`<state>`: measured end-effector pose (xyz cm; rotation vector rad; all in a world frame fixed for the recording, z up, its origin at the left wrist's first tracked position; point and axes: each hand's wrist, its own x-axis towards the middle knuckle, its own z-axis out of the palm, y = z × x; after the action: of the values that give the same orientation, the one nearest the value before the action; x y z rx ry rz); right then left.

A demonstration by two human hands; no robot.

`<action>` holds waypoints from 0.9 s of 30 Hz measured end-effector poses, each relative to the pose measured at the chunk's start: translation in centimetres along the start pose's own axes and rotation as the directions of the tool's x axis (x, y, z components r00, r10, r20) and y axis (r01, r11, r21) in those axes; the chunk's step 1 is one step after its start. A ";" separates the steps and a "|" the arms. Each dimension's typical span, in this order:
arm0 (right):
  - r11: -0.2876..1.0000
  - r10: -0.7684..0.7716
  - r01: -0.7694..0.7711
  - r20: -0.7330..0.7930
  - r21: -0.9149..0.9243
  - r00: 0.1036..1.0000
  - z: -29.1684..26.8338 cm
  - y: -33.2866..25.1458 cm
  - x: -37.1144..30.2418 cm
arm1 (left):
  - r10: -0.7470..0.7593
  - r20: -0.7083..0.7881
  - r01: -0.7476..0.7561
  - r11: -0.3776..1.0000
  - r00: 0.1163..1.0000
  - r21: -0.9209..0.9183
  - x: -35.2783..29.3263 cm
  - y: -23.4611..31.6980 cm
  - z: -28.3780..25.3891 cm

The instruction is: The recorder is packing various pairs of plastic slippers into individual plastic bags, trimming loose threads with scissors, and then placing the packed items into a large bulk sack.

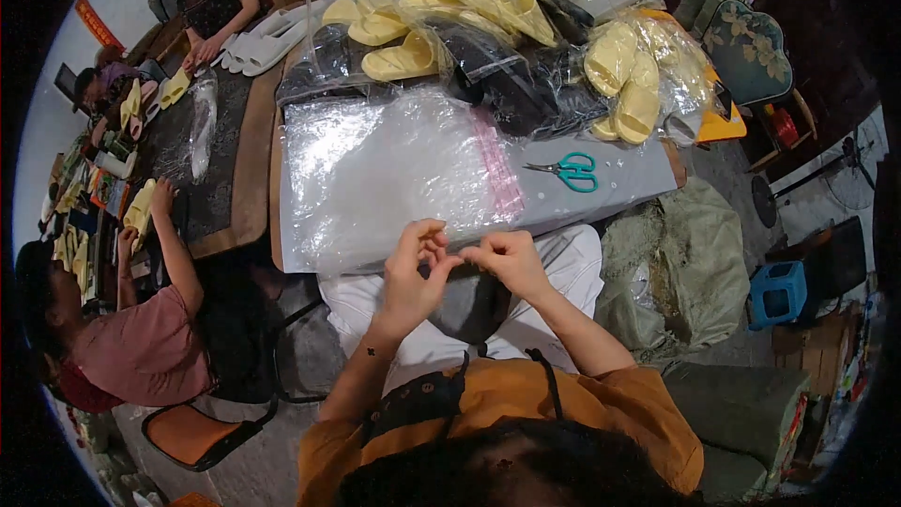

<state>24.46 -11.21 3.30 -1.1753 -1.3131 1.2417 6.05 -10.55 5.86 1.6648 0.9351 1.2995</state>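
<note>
My left hand (416, 272) and my right hand (510, 265) meet at the near edge of the table, just above my lap. Both have curled fingers, and the left thumb tip touches the right fingertips. Anything thin pinched between them is too small or too clear to make out. Right beyond them lies a thick stack of clear plastic bags (385, 164) with a pink printed strip (497, 164) along its right side. Teal-handled scissors (574, 172) rest on the grey table cover (619, 164), to the right of the stack.
Yellow slippers (404, 58) in clear bags are heaped with dark bagged ones (493, 61) across the table's back. More bagged yellow slippers (638, 99) lie at right. A green sack (671, 263) stands beside my right leg. At left, co-workers handle slippers along another table (249, 160).
</note>
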 end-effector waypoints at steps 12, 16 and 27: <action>0.807 0.002 0.268 0.456 -0.526 0.890 -2.3 -1.6 3.4 | -0.036 -0.140 0.082 0.938 0.990 0.338 -1.6 -2.4 -5.2; 0.773 -0.078 0.410 0.569 -0.484 0.819 -2.9 -5.5 5.7 | -0.047 -0.181 0.115 0.913 0.982 0.390 -2.5 -3.1 -5.6; 0.742 -0.419 0.515 0.303 -0.428 0.856 -5.4 -4.7 10.7 | -0.057 -0.191 0.138 0.883 0.980 0.448 -1.9 -3.4 -6.7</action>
<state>28.72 -0.20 8.44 -0.9756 -2.0133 0.6591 -1.11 -9.95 3.02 1.8438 1.5079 1.2290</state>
